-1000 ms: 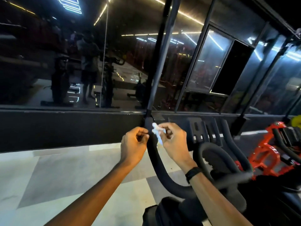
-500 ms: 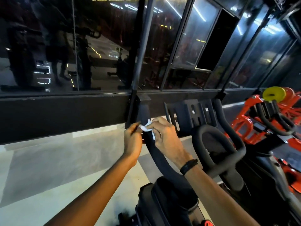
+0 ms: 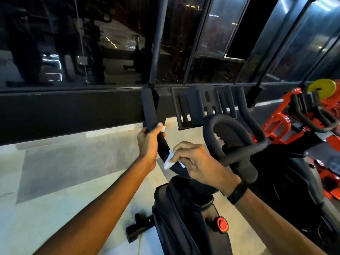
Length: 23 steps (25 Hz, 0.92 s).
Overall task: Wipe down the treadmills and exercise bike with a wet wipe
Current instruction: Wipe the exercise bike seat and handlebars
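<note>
A black exercise bike [image 3: 185,214] stands right in front of me, its left handlebar [image 3: 149,107] rising toward the window wall. My left hand [image 3: 150,142] grips that bar partway up, fingers curled round it. Lower on the same bar, my right hand [image 3: 198,162] pinches a white wet wipe [image 3: 168,161] and presses it against the padded grip. The inner loop of the handlebars [image 3: 237,140] and the slotted black device holder [image 3: 202,105] sit just to the right. A red knob [image 3: 221,224] shows on the bike's frame below.
A second bike with an orange frame [image 3: 279,126] and a yellow disc [image 3: 322,88] stands at the right. Dark glass panels [image 3: 92,43] and a black sill [image 3: 64,111] run across ahead. Pale tiled floor [image 3: 55,181] lies to the left, with the bike's foot [image 3: 138,228] on it.
My right hand has slid the wipe down the left handlebar from near its top to the lower curve. My left hand has stayed gripping the bar. My view has tilted downward.
</note>
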Available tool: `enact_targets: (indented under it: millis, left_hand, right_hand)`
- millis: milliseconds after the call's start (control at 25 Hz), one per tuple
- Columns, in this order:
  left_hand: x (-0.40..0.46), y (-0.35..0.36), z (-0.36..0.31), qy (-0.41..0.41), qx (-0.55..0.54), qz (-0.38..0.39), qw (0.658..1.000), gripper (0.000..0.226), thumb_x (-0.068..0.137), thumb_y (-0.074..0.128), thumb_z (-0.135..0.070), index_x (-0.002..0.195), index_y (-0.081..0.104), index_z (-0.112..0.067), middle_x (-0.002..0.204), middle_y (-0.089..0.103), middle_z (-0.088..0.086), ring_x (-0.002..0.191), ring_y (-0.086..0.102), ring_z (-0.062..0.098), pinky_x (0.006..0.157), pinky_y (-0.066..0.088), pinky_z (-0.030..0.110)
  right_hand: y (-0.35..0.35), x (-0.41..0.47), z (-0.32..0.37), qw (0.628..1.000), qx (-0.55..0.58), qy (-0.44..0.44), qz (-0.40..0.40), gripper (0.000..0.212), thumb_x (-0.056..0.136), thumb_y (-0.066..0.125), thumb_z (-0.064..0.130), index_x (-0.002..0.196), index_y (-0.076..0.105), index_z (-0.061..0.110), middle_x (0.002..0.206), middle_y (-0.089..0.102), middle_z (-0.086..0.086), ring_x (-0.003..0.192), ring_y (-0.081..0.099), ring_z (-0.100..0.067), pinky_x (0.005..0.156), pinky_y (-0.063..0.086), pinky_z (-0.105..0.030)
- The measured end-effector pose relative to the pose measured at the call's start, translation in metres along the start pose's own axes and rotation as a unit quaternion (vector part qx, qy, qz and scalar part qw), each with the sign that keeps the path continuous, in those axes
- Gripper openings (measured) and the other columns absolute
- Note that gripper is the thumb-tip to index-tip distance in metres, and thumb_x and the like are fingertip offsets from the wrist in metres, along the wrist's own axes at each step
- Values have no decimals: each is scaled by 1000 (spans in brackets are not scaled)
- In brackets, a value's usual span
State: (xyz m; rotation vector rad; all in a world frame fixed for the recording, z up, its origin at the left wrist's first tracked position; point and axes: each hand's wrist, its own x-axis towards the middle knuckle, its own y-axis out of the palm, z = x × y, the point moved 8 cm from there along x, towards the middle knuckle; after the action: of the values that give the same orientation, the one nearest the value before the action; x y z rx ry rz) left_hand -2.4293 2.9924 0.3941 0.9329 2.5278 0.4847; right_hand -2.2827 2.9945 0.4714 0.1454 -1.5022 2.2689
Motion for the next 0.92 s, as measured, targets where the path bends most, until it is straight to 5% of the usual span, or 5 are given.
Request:
enact_targets:
  millis: [120, 280, 520, 600, 920]
  left_hand:
    - [-17, 7, 9, 9, 12, -39, 999, 31, 99, 61, -35, 113, 61, -7, 84, 67, 10, 68, 61, 22, 56, 55, 27]
    - [-21, 9, 5, 44, 20, -88, 995, 22, 101, 55, -38, 96, 57, -17, 82, 64, 6, 68, 58, 20, 56, 51, 27]
    - [-27, 4, -3, 129, 139, -162, 968, 36, 100, 51, -49, 111, 59, -16, 101, 70, 10, 93, 67, 30, 88, 56, 51]
    - [-31, 3, -10, 145, 182, -172, 957, 39, 101, 49, -48, 117, 59, -13, 105, 69, 9, 100, 65, 30, 91, 53, 49]
    - [-36, 4, -20, 170, 261, -185, 932, 43, 103, 45, -47, 121, 59, -11, 111, 67, 9, 106, 61, 30, 89, 48, 42]
  right_hand:
    - [-7, -31, 1, 998, -31, -39, 33, 34, 83, 56, -19, 94, 73, 9, 104, 58, 2, 101, 53, -7, 85, 42, -16]
    - [-31, -64, -26, 993, -85, -56, 53, 37, 78, 60, -18, 87, 72, 16, 108, 56, 6, 103, 50, -4, 90, 37, -14]
    - [-64, -82, -53, 988, -142, -65, 17, 23, 72, 66, -10, 82, 72, 9, 93, 64, -8, 87, 53, -14, 84, 44, -16]
    - [-69, -64, -44, 986, -153, -66, -8, 33, 72, 62, -18, 83, 70, 12, 94, 60, -4, 87, 53, -15, 77, 48, -26]
    - [-61, 101, -33, 975, 54, 49, -211, 19, 88, 67, -3, 101, 71, 9, 92, 66, -1, 76, 58, -6, 69, 42, -7]
